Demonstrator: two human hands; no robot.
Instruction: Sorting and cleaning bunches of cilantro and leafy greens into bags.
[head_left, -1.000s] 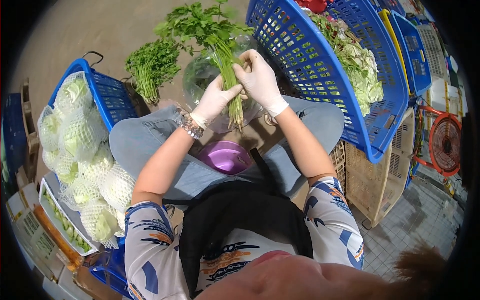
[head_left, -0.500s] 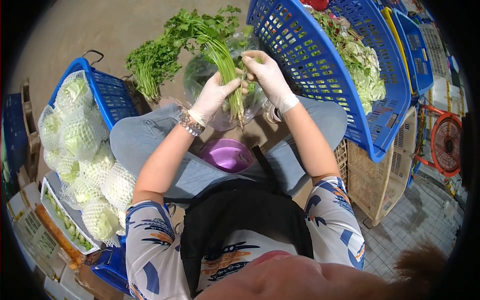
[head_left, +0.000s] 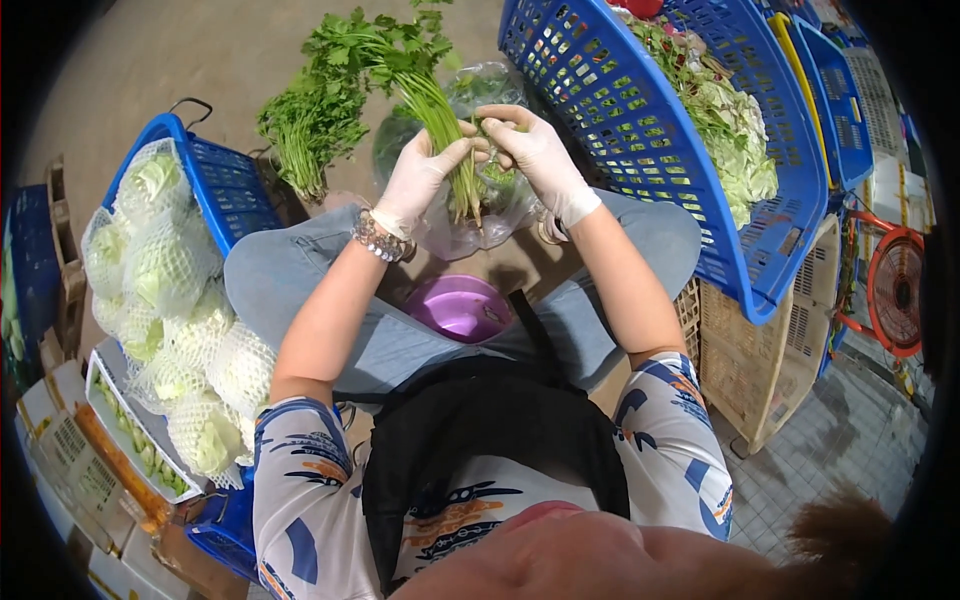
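My gloved left hand [head_left: 425, 180] is closed round a bunch of thin-stalked leafy celery [head_left: 430, 105]. Its leaves fan out away from me and its pale root ends point down toward my lap. Close beside the stalks, my gloved right hand [head_left: 535, 155] has its fingertips pinched together near the left fingers. What that pinch holds is too small to make out. Beneath both hands spreads a clear plastic bag [head_left: 460, 235] with greens in it. A second bunch of greens [head_left: 305, 145] lies on the floor to the left of the bag.
At the right leans a large blue basket [head_left: 640, 150] with leaf scraps [head_left: 740, 150]. On the left are a blue crate [head_left: 235, 195] and net-wrapped cabbages [head_left: 160, 270]. A purple basin [head_left: 458, 308] sits between my legs. A red fan [head_left: 895, 290] stands far right.
The celery and both hands have shifted slightly; the bunch has moved a little left and away from me. My right fingertips have come closer to the left hand.
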